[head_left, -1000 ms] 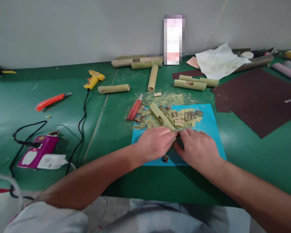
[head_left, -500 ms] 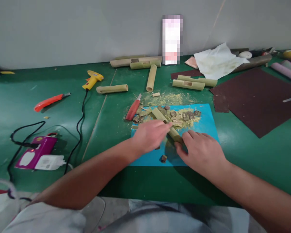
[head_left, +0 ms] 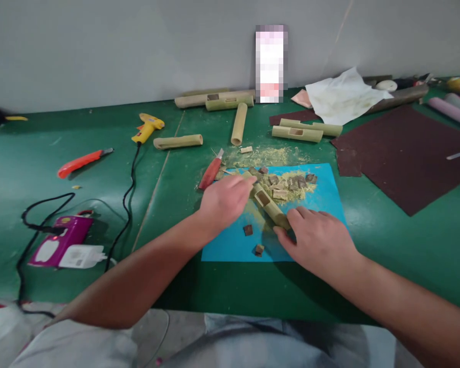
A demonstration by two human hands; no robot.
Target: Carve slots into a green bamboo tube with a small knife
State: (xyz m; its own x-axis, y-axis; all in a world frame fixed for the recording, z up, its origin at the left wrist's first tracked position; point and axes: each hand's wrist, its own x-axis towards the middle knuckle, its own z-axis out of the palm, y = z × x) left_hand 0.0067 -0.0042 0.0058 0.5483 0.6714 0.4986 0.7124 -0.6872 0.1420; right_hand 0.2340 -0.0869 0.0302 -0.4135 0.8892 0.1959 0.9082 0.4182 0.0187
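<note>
A pale green bamboo tube (head_left: 276, 212) with a rectangular slot cut in its upper side lies slantwise over a blue sheet (head_left: 222, 250). My right hand (head_left: 316, 237) is closed round its near end. At the far end my left hand (head_left: 227, 198) has its fingers closed on the tube, fingertips near the rim. Bamboo chips and shavings (head_left: 291, 184) are heaped just beyond the tube. Two small dark chips, one of them a square chip (head_left: 248, 230), lie nearer me on the sheet. A red-handled knife (head_left: 211, 171) rests beyond my left hand.
Several other bamboo tubes (head_left: 297, 134) lie toward the wall, where a phone (head_left: 269, 64) leans. At left are a yellow glue gun (head_left: 148, 128), an orange cutter (head_left: 85, 162) and a purple power strip (head_left: 63, 240) with cords. A brown sheet (head_left: 402, 153) covers the right side.
My left hand has slid along the bamboo tube from its middle to its far end, uncovering the slot and a dark chip on the sheet. My right hand has stayed in place.
</note>
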